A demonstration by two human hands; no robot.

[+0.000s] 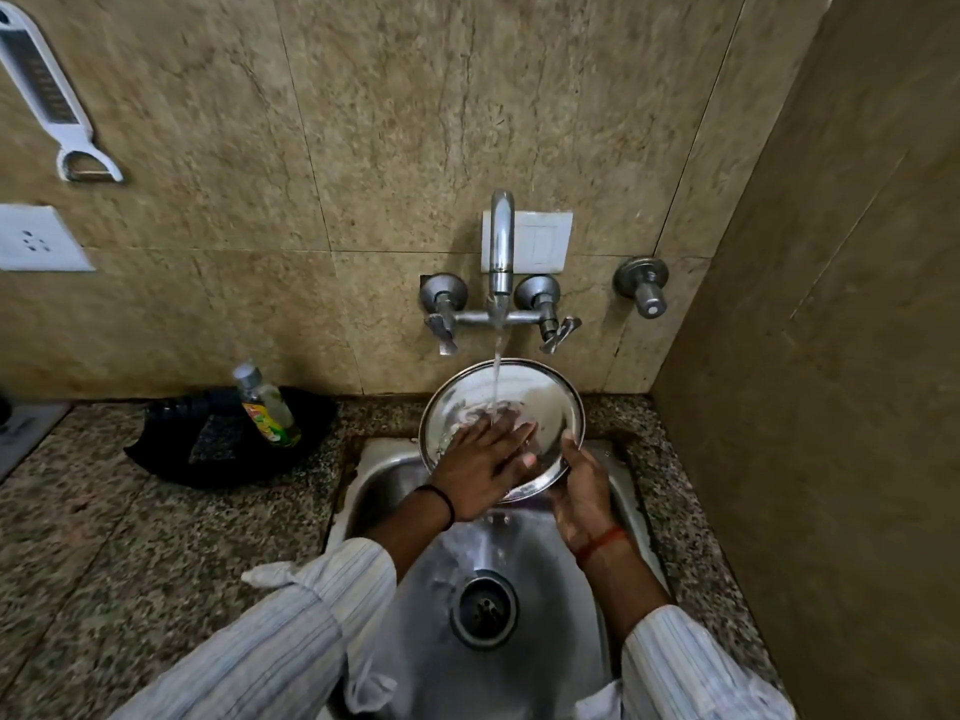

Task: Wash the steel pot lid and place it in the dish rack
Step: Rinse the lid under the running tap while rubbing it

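Observation:
The round steel pot lid [540,397] is tilted over the steel sink [384,485], under the running tap [500,252]. Water falls onto its inner face. My right hand [582,491] grips the lid's lower right rim from below. My left hand [483,470] lies flat on the lid's inner face with the fingers spread, in the stream. No dish rack is in view.
A black tray [171,449] holding a bottle of dish liquid [267,407] sits on the granite counter [104,553] left of the sink. A side wall [831,407] closes in on the right. A white peeler [47,96] hangs on the back wall.

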